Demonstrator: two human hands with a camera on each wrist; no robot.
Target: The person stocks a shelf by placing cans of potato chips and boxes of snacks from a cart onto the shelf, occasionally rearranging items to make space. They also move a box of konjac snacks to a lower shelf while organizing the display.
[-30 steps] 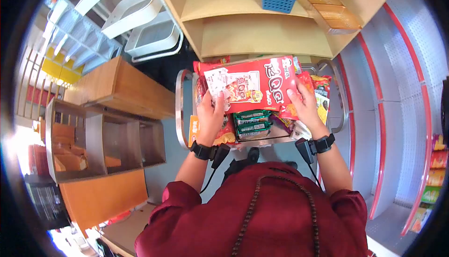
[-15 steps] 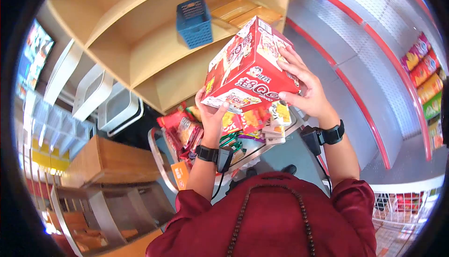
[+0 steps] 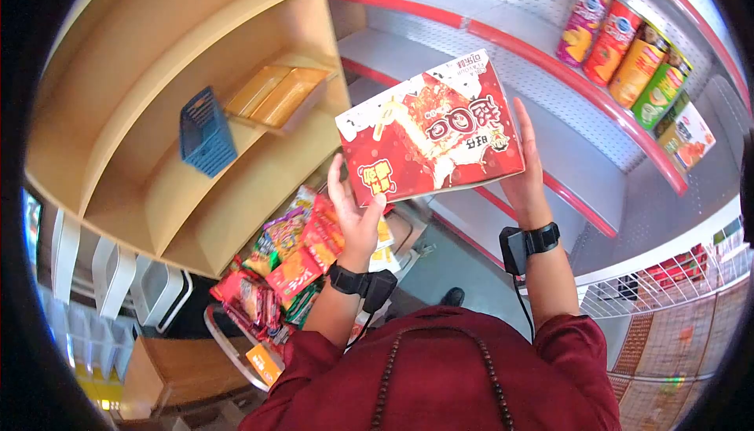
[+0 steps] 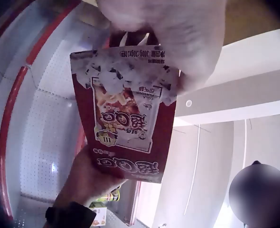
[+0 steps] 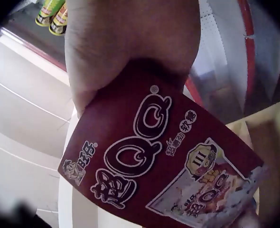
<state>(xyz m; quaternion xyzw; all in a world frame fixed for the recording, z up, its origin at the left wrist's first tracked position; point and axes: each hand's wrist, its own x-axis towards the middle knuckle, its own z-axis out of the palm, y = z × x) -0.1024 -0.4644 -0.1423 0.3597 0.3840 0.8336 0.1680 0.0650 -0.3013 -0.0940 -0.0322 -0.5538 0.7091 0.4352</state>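
Between my two hands is a red and white box of cola gummy candy (image 3: 440,133), raised and tilted, its big printed face toward the head camera with the lettering upside down. My left hand (image 3: 357,223) grips its lower left end, thumb at the bottom edge. At the opposite end, my right hand (image 3: 530,180) holds the side of the box, fingers pointing up along it. The right wrist view shows this hand (image 5: 130,42) over the box's end, its fingertips partly hidden.
Grey shelving (image 3: 542,109) with red edge strips stands ahead, bearing several snack canisters (image 3: 613,42). A wooden shelf unit (image 3: 141,172) at left holds a blue basket (image 3: 206,134) and an orange-brown tray (image 3: 279,95). Below, snack packs (image 3: 294,270) fill a metal-railed cart (image 3: 228,352).
The head view has swung right, from the cart and wooden unit toward the grey shelving. The box has been lifted off the cart's goods and turned over in both hands.
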